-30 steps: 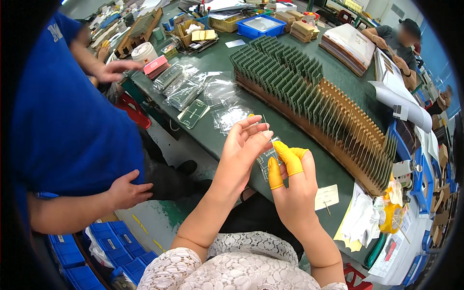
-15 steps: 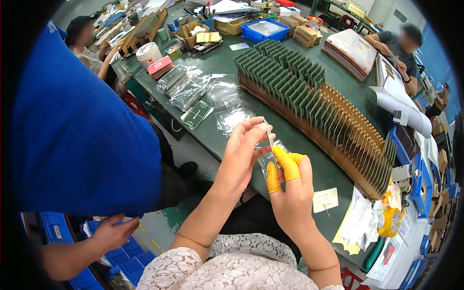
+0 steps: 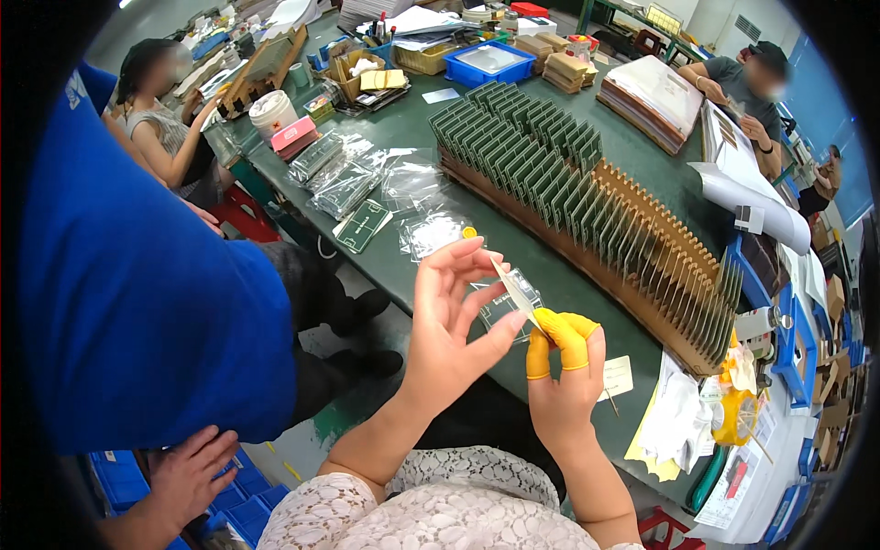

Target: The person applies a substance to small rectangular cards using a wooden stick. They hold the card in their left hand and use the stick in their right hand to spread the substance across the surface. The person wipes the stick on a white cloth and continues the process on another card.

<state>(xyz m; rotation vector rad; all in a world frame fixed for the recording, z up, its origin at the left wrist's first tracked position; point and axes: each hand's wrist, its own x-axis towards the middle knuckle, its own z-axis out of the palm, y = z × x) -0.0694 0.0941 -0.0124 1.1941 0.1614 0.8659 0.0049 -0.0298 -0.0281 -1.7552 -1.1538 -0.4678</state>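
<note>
My right hand, with yellow finger cots on several fingers, pinches one end of a thin pale card seen nearly edge-on. My left hand is open around the card's other side, its fingers curved and its thumb apart; the fingertips are near the upper end, and I cannot tell whether they touch. Under the hands lies a dark green printed piece in clear plastic, partly covered. Beyond them, a long wooden rack holds rows of upright green cards.
Left of the rack lie green printed cards, clear plastic sleeves and a pink box. A blue tray stands farther back. White gloves lie at right. A person in blue stands close on my left.
My left hand has opened, its thumb moving away from its fingers. The card has tilted over in my right hand's pinch. The person in blue has shifted their hand slightly.
</note>
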